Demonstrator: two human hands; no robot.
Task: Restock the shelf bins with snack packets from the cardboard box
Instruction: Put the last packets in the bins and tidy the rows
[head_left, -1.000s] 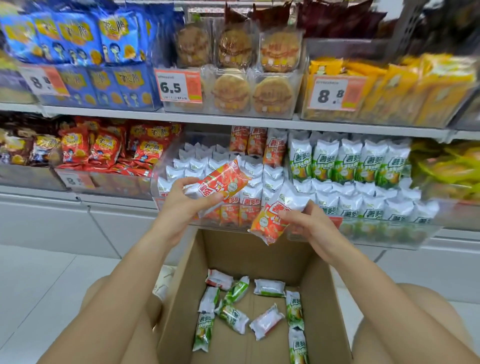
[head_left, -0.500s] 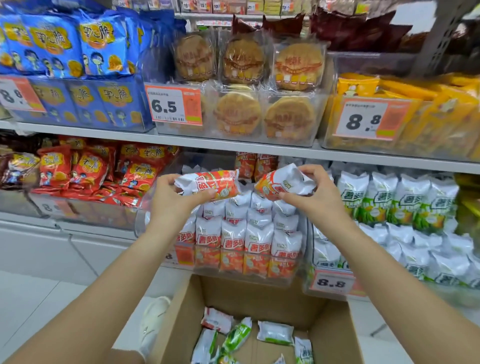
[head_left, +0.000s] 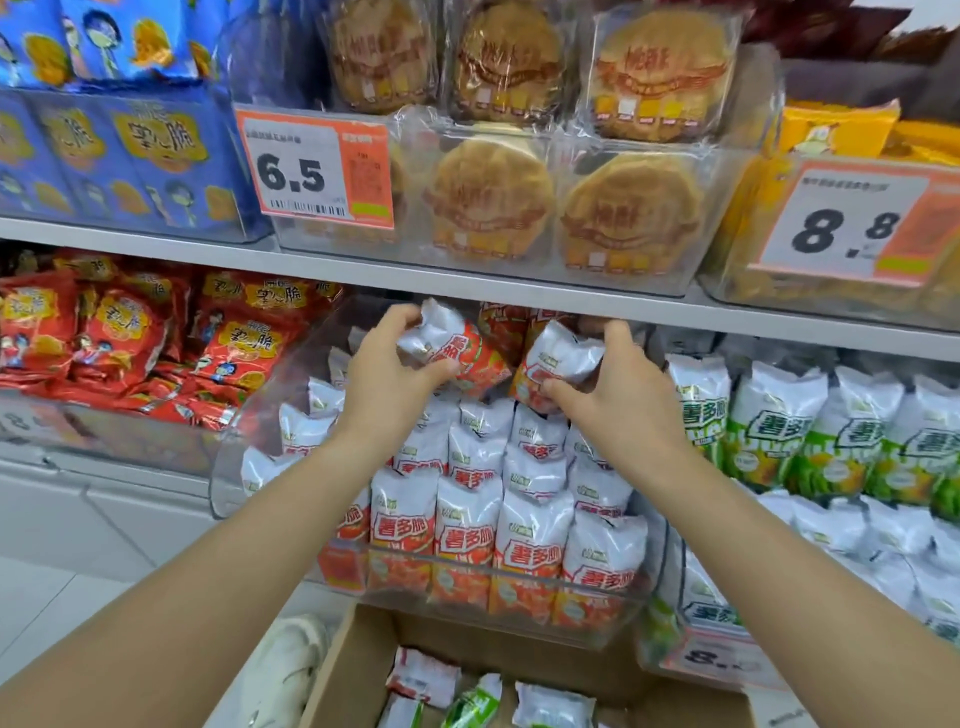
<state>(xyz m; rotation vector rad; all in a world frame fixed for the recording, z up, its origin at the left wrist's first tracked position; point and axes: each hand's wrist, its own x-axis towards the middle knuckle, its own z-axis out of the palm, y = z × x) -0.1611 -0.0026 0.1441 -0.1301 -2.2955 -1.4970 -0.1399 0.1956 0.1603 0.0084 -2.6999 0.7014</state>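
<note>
My left hand grips a white-and-orange snack packet at the back of the clear shelf bin, just under the upper shelf. My right hand grips a second white-and-orange packet beside it. Both packets hover over rows of upright packets of the same kind that fill the bin. The cardboard box stands below at the bottom edge, with a few loose orange and green packets inside.
A bin of white-and-green packets stands to the right, red packets to the left. The upper shelf carries round biscuit packs, blue packs and price tags 6.5 and 8.8. White floor lies lower left.
Both hands have carried their packets up from over the box and deeper into the orange-packet bin, under the upper shelf. The camera has come closer to the shelf.
</note>
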